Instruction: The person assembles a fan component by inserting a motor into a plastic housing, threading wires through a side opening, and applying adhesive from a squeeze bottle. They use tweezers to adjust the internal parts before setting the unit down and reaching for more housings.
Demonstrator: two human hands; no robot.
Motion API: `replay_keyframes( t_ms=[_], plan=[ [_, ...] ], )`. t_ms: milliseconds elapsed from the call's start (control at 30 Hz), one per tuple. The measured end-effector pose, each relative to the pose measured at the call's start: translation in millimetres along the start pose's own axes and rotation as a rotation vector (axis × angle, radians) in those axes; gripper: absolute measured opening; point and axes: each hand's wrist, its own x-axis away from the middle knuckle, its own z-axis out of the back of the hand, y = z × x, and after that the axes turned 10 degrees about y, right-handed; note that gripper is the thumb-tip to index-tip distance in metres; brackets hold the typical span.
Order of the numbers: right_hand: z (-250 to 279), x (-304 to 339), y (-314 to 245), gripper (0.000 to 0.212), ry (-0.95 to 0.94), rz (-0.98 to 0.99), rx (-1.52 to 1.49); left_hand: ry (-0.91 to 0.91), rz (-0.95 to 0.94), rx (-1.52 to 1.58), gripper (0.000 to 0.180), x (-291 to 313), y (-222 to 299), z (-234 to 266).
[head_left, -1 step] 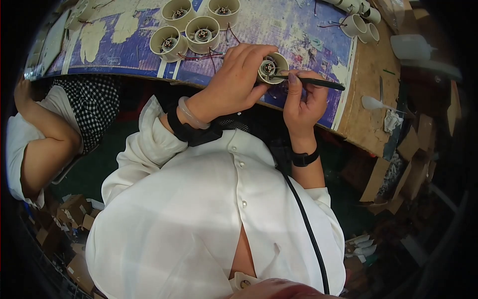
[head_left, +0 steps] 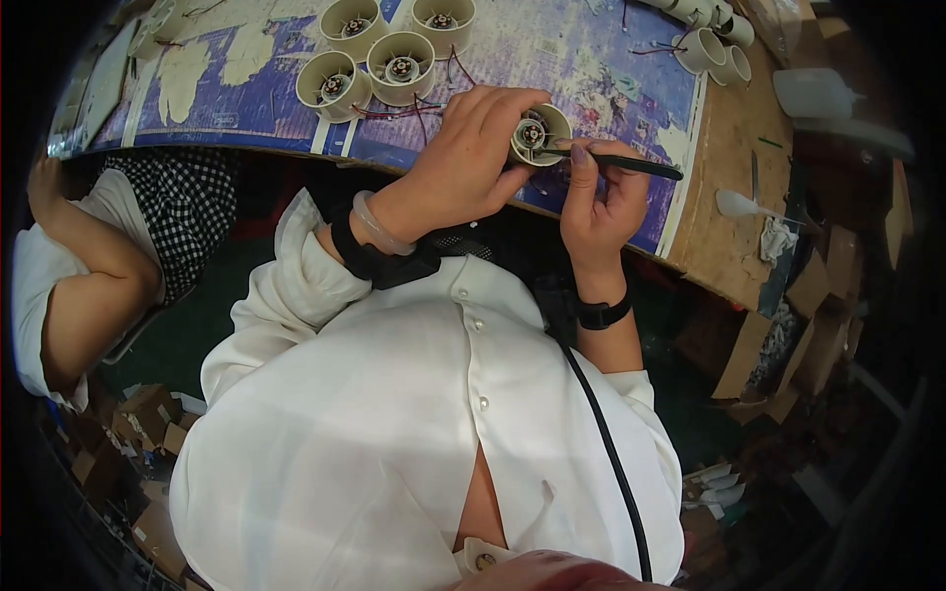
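The left hand [head_left: 471, 158] is closed around a small cream-coloured fan housing [head_left: 539, 134], a short round plastic ring held over the near edge of the workbench [head_left: 611, 59] with its open face turned up toward the camera; inside the ring, thin spokes run from the wall to a dark hub with a lighter, metallic centre; the thumb and fingers wrap the ring's left side and underside, so only its right half shows; the right hand [head_left: 599, 202] pinches a slim black tool [head_left: 631, 165] between thumb and forefinger, the shaft lying nearly level and sticking out to the right, its tip at the ring's rim, though whether it touches the hub cannot be told; farther back on the blue, scuffed mat [head_left: 246, 108] stand four more fan housings [head_left: 394, 49] of the same cream colour, clustered and trailing thin dark-red wires [head_left: 394, 112]; at the far right corner lie a few cream cylinders [head_left: 717, 49] on their sides.
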Motion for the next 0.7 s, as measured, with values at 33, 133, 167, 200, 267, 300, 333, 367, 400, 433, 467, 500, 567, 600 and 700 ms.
replay_keyframes(
  t_ms=[33,133,167,200,267,300,333,367,400,433,467,500,567,600,700],
  plan=[
    [-0.3,0.2,0.0,0.015,-0.001,-0.001,0.0,0.0,0.001,0.002,0.068,-0.1,-0.3,0.1],
    [-0.6,0.0,-0.1,0.014,-0.015,0.094,0.101,0.0,0.002,0.008,0.068,-0.7,-0.5,0.4],
    [-1.4,-0.1,-0.8,0.014,-0.014,0.093,0.102,-0.001,0.006,0.008,0.067,-0.8,-0.1,0.7],
    [-3.2,-0.1,-2.0,0.014,-0.001,0.106,0.121,-0.002,0.009,0.007,0.067,-0.7,0.3,1.1],
    [-5.6,-0.9,-4.3,0.013,0.026,0.133,0.158,-0.004,0.011,0.008,0.067,-1.1,0.7,1.1],
    [-6.2,-1.7,-5.7,0.013,0.026,0.134,0.156,0.001,0.012,0.005,0.067,-0.8,0.5,1.6],
    [-6.4,-2.3,-7.7,0.012,0.019,0.126,0.179,0.005,0.013,0.001,0.067,-0.4,0.3,1.9],
    [-6.5,-2.8,-9.5,0.012,0.011,0.118,0.202,0.009,0.013,-0.001,0.066,-0.1,0.2,2.2],
    [-6.8,-3.9,-10.5,0.012,0.004,0.111,0.224,0.012,0.012,-0.003,0.066,-0.4,0.1,2.5],
    [-6.6,-4.3,-10.0,0.012,0.004,0.115,0.223,0.013,0.011,-0.002,0.066,-0.5,0.3,2.6],
    [-5.8,-3.9,-8.4,0.012,0.008,0.081,0.159,0.014,0.01,-0.002,0.067,-0.7,0.4,2.9],
    [-4.1,-2.9,-6.8,0.012,0.013,0.046,0.099,0.013,0.009,0.002,0.067,-0.8,0.7,2.7],
    [-1.9,-3.8,-7.3,0.012,0.018,0.012,0.039,0.014,0.005,0.0,0.067,-1.6,1.2,2.9],
    [-0.7,-5.0,-9.8,0.011,0.06,-0.015,-0.015,0.011,0.005,-0.002,0.067,-1.5,1.6,2.8],
    [1.3,-6.9,-12.7,0.011,0.146,-0.068,-0.126,0.008,0.003,-0.007,0.067,-0.9,2.8,2.7]
  ],
)
